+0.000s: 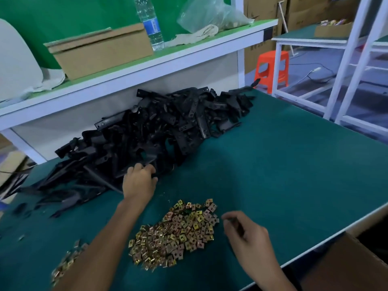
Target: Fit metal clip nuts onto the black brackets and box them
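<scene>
A big heap of black brackets (159,131) lies along the back of the green table (283,164). My left hand (139,181) reaches into the heap's near edge, fingers curled on a black bracket there. A pile of brass-coloured clip nuts (176,232) sits in front, with a smaller scatter of clip nuts (67,263) at the lower left, partly hidden by my left forearm. My right hand (245,232) hovers just right of the main nut pile, fingers loosely curled; whether it pinches a nut I cannot tell.
An open cardboard box (352,263) stands below the table's right edge. Above the heap runs a white shelf (147,66) carrying a cardboard box (100,51), a water bottle (150,22) and a plastic bag (210,13). An orange stool (270,68) stands beyond.
</scene>
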